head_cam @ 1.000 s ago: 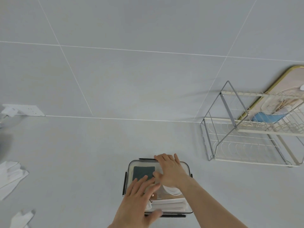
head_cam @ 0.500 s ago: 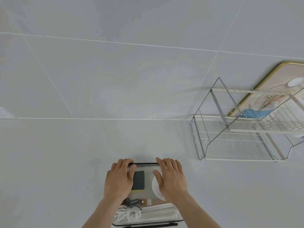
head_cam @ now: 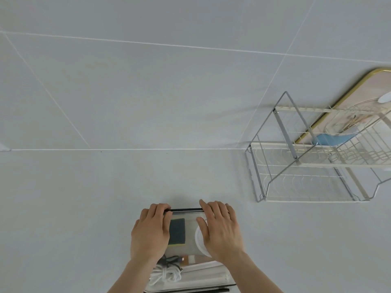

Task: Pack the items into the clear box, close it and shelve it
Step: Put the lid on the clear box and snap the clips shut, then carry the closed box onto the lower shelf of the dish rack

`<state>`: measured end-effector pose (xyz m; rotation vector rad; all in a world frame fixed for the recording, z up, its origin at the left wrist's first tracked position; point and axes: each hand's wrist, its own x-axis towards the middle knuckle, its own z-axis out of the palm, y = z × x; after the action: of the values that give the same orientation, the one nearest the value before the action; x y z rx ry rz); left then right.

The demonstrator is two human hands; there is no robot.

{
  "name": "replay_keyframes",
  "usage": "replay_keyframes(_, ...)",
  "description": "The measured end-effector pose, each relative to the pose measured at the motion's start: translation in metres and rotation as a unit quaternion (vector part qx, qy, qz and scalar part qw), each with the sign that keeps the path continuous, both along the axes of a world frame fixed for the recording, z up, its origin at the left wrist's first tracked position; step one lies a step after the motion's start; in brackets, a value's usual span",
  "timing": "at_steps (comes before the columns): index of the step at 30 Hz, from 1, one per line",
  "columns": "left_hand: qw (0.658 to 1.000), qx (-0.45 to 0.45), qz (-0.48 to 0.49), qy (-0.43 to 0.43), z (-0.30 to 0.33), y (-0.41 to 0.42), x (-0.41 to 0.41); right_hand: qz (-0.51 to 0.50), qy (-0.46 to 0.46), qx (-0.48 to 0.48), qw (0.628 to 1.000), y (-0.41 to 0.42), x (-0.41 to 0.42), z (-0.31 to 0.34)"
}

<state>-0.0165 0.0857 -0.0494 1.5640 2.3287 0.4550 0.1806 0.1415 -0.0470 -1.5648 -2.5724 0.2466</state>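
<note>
The clear box (head_cam: 190, 248) sits on the grey surface at bottom centre with its lid on. Through the lid I see a dark sponge (head_cam: 177, 230), a white round item (head_cam: 198, 240) and a coil of white rope (head_cam: 167, 275). My left hand (head_cam: 151, 231) lies on the lid's left side, its fingers curled over the far edge by the black latch (head_cam: 184, 210). My right hand (head_cam: 222, 231) rests palm-down on the right side, fingers reaching over the same far edge. The box's near end is cut off by the frame.
A two-tier wire rack (head_cam: 313, 180) stands at the right, against the tiled wall. Behind it leans a gold-rimmed board (head_cam: 359, 89), with a blue item (head_cam: 334, 138) at its foot. A white wall socket (head_cam: 3, 147) shows at the far left edge.
My left hand slid from the lid's near part up to the far edge. My right hand stayed on the lid. The view shifted right, so the white cloths at the left are out of sight.
</note>
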Motion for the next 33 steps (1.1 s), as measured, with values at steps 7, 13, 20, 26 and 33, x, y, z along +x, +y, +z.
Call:
replay_keyframes(7,0.973,0.052,0.067,-0.214,0.016,-0.02,-0.012,-0.105,0.108,-0.04,0.988,-0.007,0.016,0.016)
replay_keyframes(13,0.888,0.002,0.231,-0.398,0.026,-0.059,-0.008,-0.249,0.304,-0.237,0.888,-0.035,0.039,0.028)
replay_keyframes(20,0.857,-0.103,0.271,-0.426,0.033,-0.081,0.008,-0.339,0.288,-0.346,0.826,-0.061,0.051,0.017)
replay_keyframes(26,0.87,-0.105,0.265,-0.403,0.043,-0.083,0.011,-0.37,0.307,-0.348,0.805,-0.068,0.052,0.021)
replay_keyframes(33,0.87,-0.113,0.275,-0.392,0.053,-0.085,0.005,-0.378,0.329,-0.327,0.801,-0.071,0.05,0.03)
